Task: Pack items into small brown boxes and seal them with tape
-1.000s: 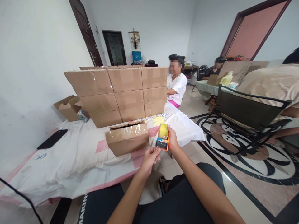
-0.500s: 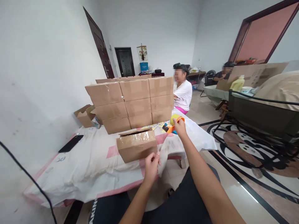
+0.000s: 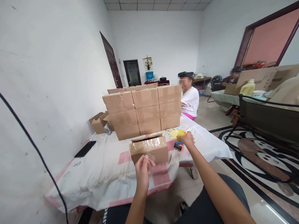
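Note:
A small cardboard box point(image 3: 154, 148) stands on the cloth-covered table, with clear shiny tape along its upper front edge and a gap beside the raised flap at its top. My left hand point(image 3: 143, 169) is at the front face of this box, fingers curled and thumb against them; whether anything thin is between them is hidden. To the right of the box, my right hand point(image 3: 188, 140) grips an orange tape dispenser point(image 3: 183, 146) with a yellow roll, its dark cutting end pointing left, low over the table.
Behind the box rises a stack of closed cardboard boxes point(image 3: 147, 113). An opened carton point(image 3: 98, 123) and a black phone-like slab point(image 3: 85, 149) are on the left. A person in white point(image 3: 190, 99) sits beyond the table point(image 3: 100, 180); another is farther right behind cardboard.
My left hand has gone from the box's lower right corner leftward across its front. The dispenser in my right hand is lower and turned, its cutting end down. The view has tilted up.

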`<state>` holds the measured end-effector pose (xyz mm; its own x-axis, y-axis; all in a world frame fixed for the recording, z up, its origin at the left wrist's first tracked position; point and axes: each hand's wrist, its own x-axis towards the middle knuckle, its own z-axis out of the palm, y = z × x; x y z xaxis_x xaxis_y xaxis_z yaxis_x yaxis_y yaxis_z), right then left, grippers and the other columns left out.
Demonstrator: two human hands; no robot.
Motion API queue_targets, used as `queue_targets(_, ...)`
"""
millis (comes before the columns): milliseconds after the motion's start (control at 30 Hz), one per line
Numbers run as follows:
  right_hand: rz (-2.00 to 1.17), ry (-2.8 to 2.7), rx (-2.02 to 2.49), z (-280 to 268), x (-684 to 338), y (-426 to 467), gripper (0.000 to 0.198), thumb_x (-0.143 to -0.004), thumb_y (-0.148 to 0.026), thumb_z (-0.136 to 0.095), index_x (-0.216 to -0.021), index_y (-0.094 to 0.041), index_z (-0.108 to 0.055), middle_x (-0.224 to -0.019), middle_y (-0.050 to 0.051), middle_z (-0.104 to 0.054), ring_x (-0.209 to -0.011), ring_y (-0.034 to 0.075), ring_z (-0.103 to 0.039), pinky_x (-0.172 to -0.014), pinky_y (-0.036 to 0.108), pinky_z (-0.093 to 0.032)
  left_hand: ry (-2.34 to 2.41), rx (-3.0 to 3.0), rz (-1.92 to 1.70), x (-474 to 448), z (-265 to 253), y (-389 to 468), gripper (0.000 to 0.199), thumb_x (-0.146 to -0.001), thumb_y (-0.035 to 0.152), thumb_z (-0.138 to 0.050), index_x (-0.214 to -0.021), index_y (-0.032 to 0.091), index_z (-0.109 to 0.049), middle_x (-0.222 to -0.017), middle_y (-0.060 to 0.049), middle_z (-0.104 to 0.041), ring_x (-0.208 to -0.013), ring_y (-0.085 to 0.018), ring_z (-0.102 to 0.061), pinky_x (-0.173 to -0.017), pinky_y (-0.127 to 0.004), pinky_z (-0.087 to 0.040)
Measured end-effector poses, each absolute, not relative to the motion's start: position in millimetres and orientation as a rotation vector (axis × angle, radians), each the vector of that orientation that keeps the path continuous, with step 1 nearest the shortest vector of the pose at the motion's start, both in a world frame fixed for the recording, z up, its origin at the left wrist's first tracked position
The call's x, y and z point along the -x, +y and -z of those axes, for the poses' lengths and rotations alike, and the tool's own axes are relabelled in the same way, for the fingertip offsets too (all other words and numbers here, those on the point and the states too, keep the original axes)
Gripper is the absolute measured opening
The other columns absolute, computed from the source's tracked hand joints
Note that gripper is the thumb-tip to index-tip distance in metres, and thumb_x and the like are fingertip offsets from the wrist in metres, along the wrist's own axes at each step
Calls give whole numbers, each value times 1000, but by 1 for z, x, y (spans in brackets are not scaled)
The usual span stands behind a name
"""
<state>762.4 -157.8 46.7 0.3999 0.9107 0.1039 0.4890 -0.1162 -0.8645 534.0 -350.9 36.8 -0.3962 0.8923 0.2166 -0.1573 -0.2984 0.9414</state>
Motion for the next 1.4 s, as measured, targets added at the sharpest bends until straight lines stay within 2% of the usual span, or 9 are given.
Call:
queue_targets(100, -254, -1361, 1729, -66, -746, -189, 52, -72, -27, -63, -122, -15, -55, -137, 23, -51, -132, 41, -43, -108, 62, -24, 1208, -1084, -1819, -525, -38, -351, 48, -88, 58, -58, -64, 18, -50, -63, -2, -65, -43, -6, -31, -41, -19, -23)
queue_targets(267, -368, -2015, 961, -107, -697, -259, 18, -92, -34, -52, -91, -20, -64, -99, 8, -69, -99, 24, -62, -99, 43, -39, 1366, -1291, -1779, -517, -35, -351, 50, -89, 60, -55, -63, 17, -58, -57, -1, -59, -46, -10, -40, -46, -22, -31)
queue_targets(367, -701, -2262, 756, -118, -674, -291, 35, -88, -32, -61, -121, -22, -61, -111, 7, -70, -100, 22, -64, -88, 34, -46, 1434, -1384, -1788, -516, -28, -348, 50, -91, 60, -53, -65, 18, -58, -57, -1, -58, -52, -14, -50, -51, -23, -38)
queue_targets(467, -897, -2417, 696, -119, -660, -300, 52, -88, -22, -57, -139, -24, -49, -96, 2, -74, -93, 20, -67, -83, 31, -48, 1493, -1434, -1805, -512, -19, -344, 50, -95, 59, -48, -65, 19, -54, -56, -1, -57, -54, -15, -52, -53, -23, -38)
queue_targets(700, -752, -2565, 612, -129, -638, -288, 37, -88, -16, -52, -125, -23, -58, -83, 0, -73, -77, 17, -64, -67, 25, -42, 1572, -1426, -1793, -490, -10, -343, 50, -97, 56, -45, -63, 19, -52, -57, -2, -61, -55, -14, -55, -57, -24, -40)
queue_targets(900, -414, -2657, 502, -135, -631, -292, 22, -89, -14, -49, -105, -23, -61, -86, 3, -69, -84, 22, -61, -74, 32, -44, 1610, -1230, -1563, -483, -15, -343, 51, -90, 64, -47, -61, 22, -52, -44, 2, -49, -42, -15, -45, -47, -24, -30)
queue_targets(1067, -297, -2377, 635, -141, -659, -276, 26, -95, -18, -46, -116, -27, -58, -92, 4, -70, -92, 25, -62, -85, 39, -48, 1829, -1402, -1075, -477, -2, -348, 45, -82, 54, -62, -51, 23, -55, -33, 4, -43, -35, -16, -45, -47, -24, -24)
queue_targets(1300, -217, -2073, 757, -129, -689, -227, 24, -95, -24, -50, -117, -25, -58, -102, 5, -73, -99, 25, -66, -90, 42, -48, 1868, -1716, -1736, -462, -50, -341, 29, -92, 36, -57, -69, 23, -67, -61, -2, -63, -59, -17, -56, -62, -27, -37)
queue_targets(1400, -182, -2032, 759, -122, -690, -218, 28, -91, -19, -51, -117, -24, -58, -99, 5, -72, -102, 25, -66, -95, 43, -47, 2049, -2080, -1631, -451, -77, -327, 20, -92, 31, -58, -104, 24, -72, -107, -9, -75, -101, -27, -65, -93, -40, -45)
